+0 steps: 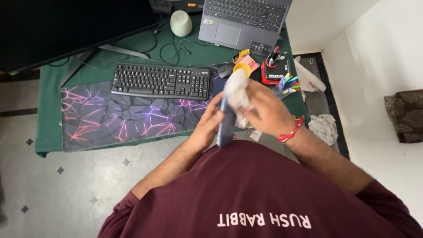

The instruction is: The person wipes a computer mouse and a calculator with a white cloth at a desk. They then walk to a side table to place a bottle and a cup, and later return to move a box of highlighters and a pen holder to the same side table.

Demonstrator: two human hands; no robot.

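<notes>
Clamped between thumb and fingers, the thin blue-grey slab, apparently a phone seen edge-on (225, 125), stands upright in the left hand (207, 125), held in the air just off the near edge of the desk. Closed around a crumpled off-white cloth (238, 94), the right hand (264, 110) presses the wad against the slab's upper face. A red thread band (291, 131) circles that wrist. Wiping goes well, I judge, if the left hand keeps the slab steady by its edges while the cloth runs along the face in even strokes with light pressure.

Behind the hands, a green cloth-covered desk (48, 110) carries a dark mat with glowing pink-and-purple crack lines (110, 119) along its near edge, a black keyboard (161, 81) on the mat's far side, a grey open laptop (242, 20) at the far right corner, and a red-and-black pen holder (275, 70) by the right edge. Grey tiled floor (66, 185) lies to the left, a white wall to the right.
</notes>
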